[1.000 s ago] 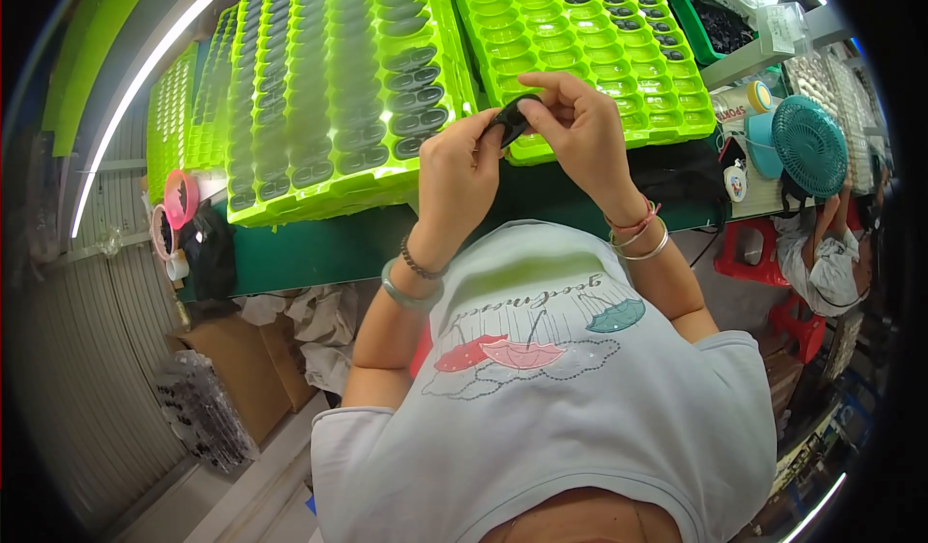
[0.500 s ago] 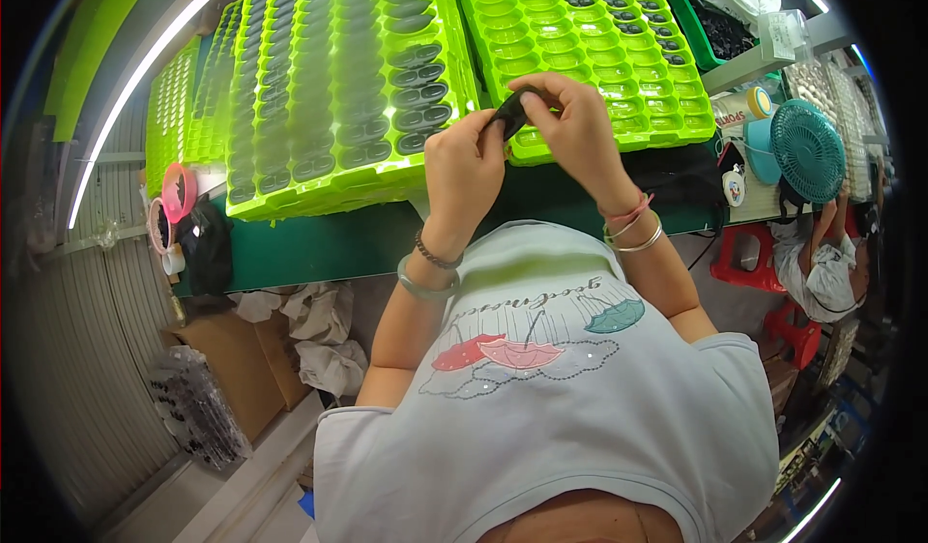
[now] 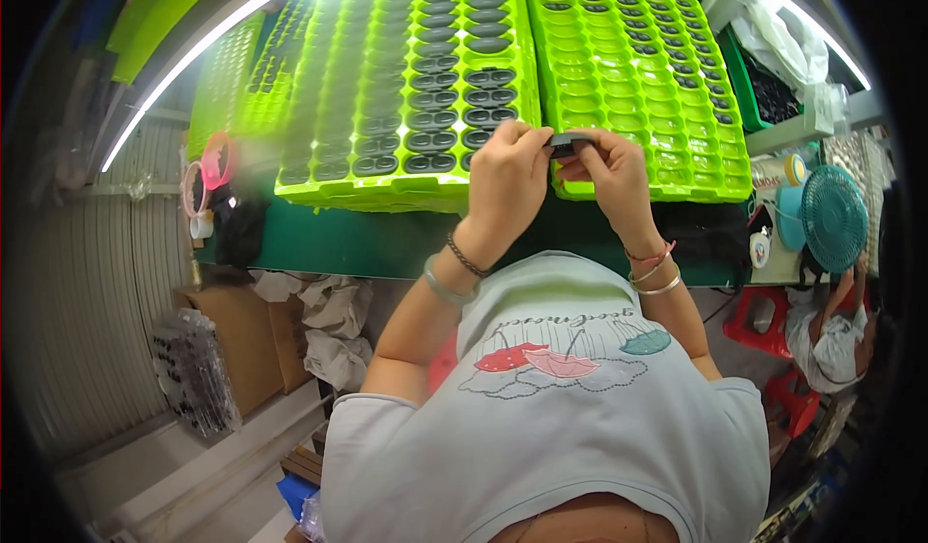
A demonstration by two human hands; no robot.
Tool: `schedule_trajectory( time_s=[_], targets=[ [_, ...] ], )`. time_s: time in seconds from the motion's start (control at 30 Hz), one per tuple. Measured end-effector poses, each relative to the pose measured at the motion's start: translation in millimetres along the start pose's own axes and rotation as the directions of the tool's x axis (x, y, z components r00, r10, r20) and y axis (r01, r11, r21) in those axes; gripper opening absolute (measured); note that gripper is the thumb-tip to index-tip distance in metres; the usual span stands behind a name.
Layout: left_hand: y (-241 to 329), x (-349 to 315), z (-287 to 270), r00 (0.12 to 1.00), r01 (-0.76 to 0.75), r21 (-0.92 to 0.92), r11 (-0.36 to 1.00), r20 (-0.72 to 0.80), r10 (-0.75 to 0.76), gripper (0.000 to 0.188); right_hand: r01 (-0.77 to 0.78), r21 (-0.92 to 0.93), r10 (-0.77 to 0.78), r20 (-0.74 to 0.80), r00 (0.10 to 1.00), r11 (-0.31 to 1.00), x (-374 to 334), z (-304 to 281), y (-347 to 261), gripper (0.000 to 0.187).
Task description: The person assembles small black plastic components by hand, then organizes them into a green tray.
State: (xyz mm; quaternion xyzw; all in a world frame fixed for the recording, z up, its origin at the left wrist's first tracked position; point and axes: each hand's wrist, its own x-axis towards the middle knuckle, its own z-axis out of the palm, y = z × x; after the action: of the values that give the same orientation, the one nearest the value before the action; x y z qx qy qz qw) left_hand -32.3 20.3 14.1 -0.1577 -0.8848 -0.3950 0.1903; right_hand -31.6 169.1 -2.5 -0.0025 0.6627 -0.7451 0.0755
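Between my hands is a small black plastic case part [image 3: 566,146], roughly level and partly hidden by fingers. My left hand [image 3: 505,177] pinches its left end, and my right hand [image 3: 617,174] grips the other end with bent fingers. Both hands are over the near edges of two bright green trays. Beneath and left of them, the left tray [image 3: 387,195] carries rows of dark oval pieces, many with two rounded hollows. The right tray [image 3: 667,191] has bare oval pockets at its near end and small dark pieces farther back.
The trays rest on a dark green tabletop [image 3: 338,248]. A teal round fan [image 3: 835,220] stands at the right, near red stools [image 3: 759,321] and another person's arm [image 3: 843,287]. At left are pink rings [image 3: 218,161] and, lower down, a cardboard box [image 3: 237,335].
The view has shifted, so trays and table sit lower and farther right. The black part has turned from a steep tilt to nearly level, still between both hands.
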Motion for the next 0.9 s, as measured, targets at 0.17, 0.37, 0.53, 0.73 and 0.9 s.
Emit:
schedule_trajectory(
  time_s=[0.17,0.37,0.53,0.73,0.9],
  targets=[
    [-78,59,-35,0.996,-0.081,0.178,0.981,-0.006,0.083,0.014,-0.041,-0.037,0.045,0.123,0.991,0.999,-2,-12,4,0.030],
    [-141,123,-18,0.968,-0.088,0.350,0.933,0.250,-0.003,0.014,-0.043,-0.081,0.049,0.076,0.996,0.996,-4,-35,10,0.028],
    [-136,139,-3,0.859,-0.215,0.398,0.892,0.512,-0.021,0.016,-0.094,-0.133,0.072,-0.160,0.984,0.987,-17,-88,20,0.027],
    [-141,153,-10,0.853,-0.233,0.361,0.903,0.522,0.011,0.024,0.031,-0.614,-0.313,-0.358,0.880,0.789,34,-165,35,0.018],
    [-153,156,5,0.833,-0.283,0.245,0.927,0.542,0.111,0.029,0.043,-0.950,-0.620,-0.168,0.766,0.310,151,-204,60,0.015]
  ],
)
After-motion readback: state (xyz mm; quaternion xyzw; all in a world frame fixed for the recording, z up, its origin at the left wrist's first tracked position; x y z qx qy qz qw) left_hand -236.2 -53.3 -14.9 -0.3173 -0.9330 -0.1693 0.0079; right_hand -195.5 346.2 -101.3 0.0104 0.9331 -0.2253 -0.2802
